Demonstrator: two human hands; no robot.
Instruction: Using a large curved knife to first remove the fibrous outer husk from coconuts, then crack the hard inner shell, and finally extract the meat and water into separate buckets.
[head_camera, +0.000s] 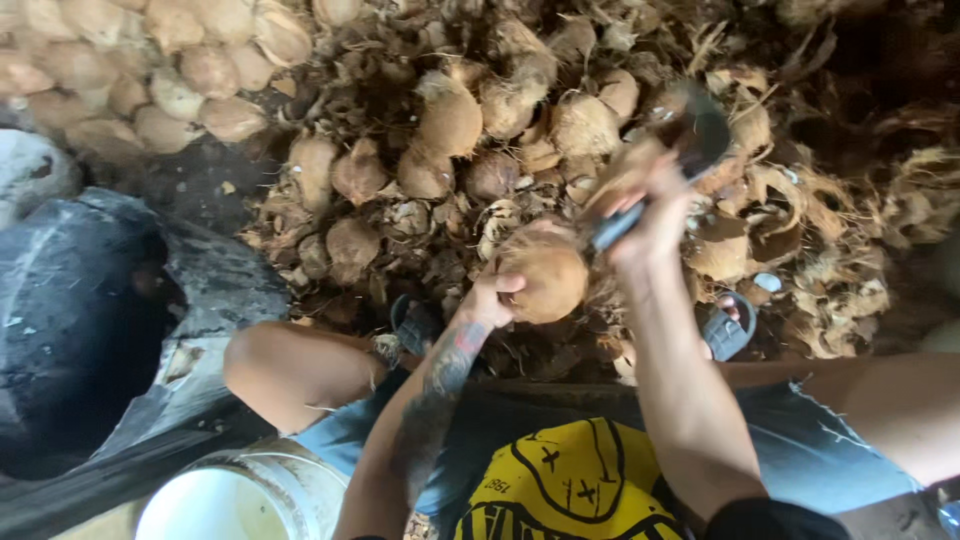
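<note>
My left hand (492, 297) grips a round brown husked coconut (545, 275) from its left side, held over my knees. My right hand (655, 215) is closed on the handle of a dark curved chopping blade (700, 135), raised just above and to the right of the coconut. The blade is blurred by motion. My right forearm runs down toward my yellow printed shirt.
A heap of husked coconuts (450, 120) and loose fibre husks (830, 250) covers the ground ahead. More pale coconuts (150, 60) lie at the top left. A black sheet (90, 300) is at the left and a white bucket (225, 500) at the lower left. My sandalled feet (730, 325) rest among husks.
</note>
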